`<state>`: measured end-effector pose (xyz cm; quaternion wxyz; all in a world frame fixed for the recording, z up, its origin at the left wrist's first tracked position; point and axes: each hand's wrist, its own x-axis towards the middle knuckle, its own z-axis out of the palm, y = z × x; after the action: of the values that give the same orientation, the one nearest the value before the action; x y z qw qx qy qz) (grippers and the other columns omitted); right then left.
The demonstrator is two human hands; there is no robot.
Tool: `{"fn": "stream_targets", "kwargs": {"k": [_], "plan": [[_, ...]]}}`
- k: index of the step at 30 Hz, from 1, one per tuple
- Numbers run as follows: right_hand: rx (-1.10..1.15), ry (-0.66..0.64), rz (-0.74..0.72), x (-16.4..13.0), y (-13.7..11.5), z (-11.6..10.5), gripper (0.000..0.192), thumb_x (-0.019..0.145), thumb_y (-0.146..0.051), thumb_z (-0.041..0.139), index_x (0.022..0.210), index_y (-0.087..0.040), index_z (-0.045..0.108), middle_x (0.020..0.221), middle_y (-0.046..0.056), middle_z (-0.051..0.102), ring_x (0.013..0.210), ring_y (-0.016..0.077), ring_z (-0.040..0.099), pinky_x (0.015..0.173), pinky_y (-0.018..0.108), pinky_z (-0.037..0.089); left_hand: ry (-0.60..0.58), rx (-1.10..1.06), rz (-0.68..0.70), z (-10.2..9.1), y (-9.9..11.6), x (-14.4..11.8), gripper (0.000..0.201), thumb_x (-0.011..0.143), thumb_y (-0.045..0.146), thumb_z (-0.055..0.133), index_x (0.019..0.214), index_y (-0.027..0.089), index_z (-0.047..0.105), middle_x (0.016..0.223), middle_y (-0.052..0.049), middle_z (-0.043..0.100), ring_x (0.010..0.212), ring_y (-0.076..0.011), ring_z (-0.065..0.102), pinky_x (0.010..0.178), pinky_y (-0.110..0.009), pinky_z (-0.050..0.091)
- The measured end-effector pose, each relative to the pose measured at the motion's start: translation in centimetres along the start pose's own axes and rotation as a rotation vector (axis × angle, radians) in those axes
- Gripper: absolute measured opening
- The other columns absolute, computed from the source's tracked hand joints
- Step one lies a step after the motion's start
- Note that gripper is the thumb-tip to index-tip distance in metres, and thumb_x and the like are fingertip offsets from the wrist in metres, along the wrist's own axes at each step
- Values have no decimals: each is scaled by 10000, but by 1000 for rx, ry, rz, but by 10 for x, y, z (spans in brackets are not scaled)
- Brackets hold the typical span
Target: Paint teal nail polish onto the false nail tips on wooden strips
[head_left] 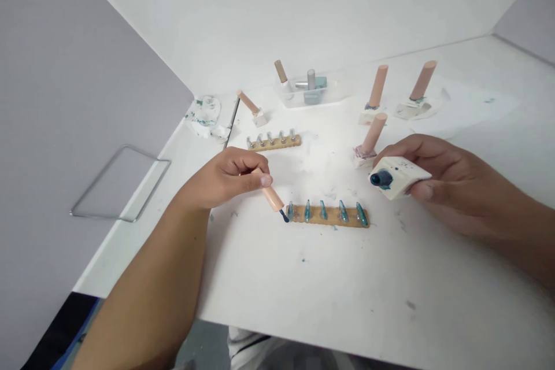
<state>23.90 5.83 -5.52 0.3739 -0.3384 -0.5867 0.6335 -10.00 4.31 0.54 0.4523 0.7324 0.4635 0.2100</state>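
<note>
My left hand (243,176) pinches the peach cap of a nail polish brush (271,193). Dark blue polish coats the bristles, which point down beside the leftmost nail tip on a wooden display strip (328,217). Several pointed false nails (323,208) stand along that strip, clear with teal or blue-green colour; the rightmost looks the most fully coloured. In my right hand (437,182) is a white, square nail polish bottle (401,176), uncapped and tilted so its dark, polish-smeared neck faces left.
Behind stands a second strip with clear nails (272,140). Capped polish bottles (370,141) are at right, another (251,108) at back left. A clear plastic bin (336,92) holds more bottles. Stained tissue (206,115) lies at left, near a metal wire frame (121,185).
</note>
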Motion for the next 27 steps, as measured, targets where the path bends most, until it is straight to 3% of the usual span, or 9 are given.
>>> {"fn": "stream_targets", "kwargs": {"k": [9, 17, 22, 27], "plan": [[23, -17, -9, 0, 0, 0, 333, 694, -464, 848, 981, -361, 713, 1097, -34, 709, 1038, 163, 662, 817, 224, 576, -11, 14, -24, 0, -2, 0, 290, 880, 262, 591, 614, 164, 527, 548, 54, 326, 523, -79, 256, 504, -262, 205], [40, 5, 3, 2, -5, 4, 332, 655, -470, 867, 939, -373, 724, 1047, -15, 730, 936, 191, 687, 758, 280, 595, 1, -4, 4, -1, -3, 0, 277, 867, 282, 603, 624, 160, 552, 549, 42, 384, 525, -80, 290, 513, -261, 231], [39, 11, 4, 0, -4, 2, 323, 675, -443, 860, 957, -370, 723, 1124, -3, 721, 983, 214, 680, 773, 302, 592, -23, 1, -21, -2, -4, 0, 284, 877, 294, 612, 633, 156, 563, 528, 34, 415, 510, -80, 307, 497, -254, 234], [54, -2, 4, 0, -4, 2, 321, 676, -438, 863, 957, -370, 724, 1070, -18, 723, 991, 197, 679, 774, 271, 589, -2, -23, 8, -7, -7, -1, 253, 861, 326, 650, 683, 148, 618, 568, 23, 461, 531, -82, 352, 504, -239, 291]]}}
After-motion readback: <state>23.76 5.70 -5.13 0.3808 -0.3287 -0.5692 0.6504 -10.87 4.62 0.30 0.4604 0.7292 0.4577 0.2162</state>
